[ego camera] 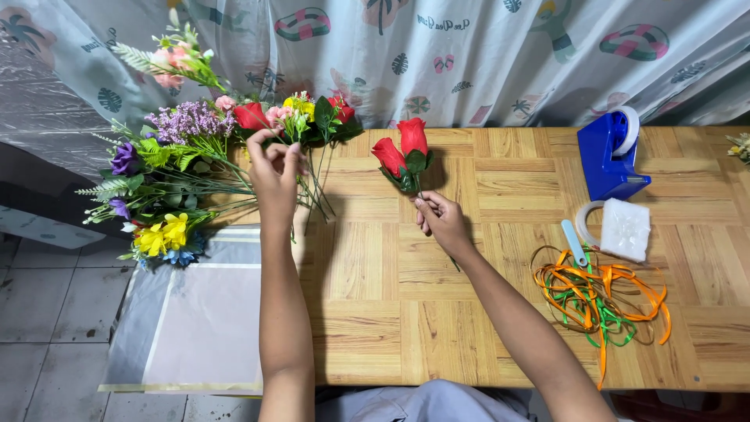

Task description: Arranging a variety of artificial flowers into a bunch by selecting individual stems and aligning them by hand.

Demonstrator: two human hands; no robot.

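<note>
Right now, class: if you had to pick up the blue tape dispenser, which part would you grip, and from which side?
Probably grip the blue tape dispenser across its flat side walls, coming from above. It stands upright, apart from other things, and the tape roll sits at its top far end, so take the lower body.

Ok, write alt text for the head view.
The right hand holds two red artificial roses upright over a wooden parquet table, while the left hand grips stems in a mixed pile of artificial flowers.
</note>
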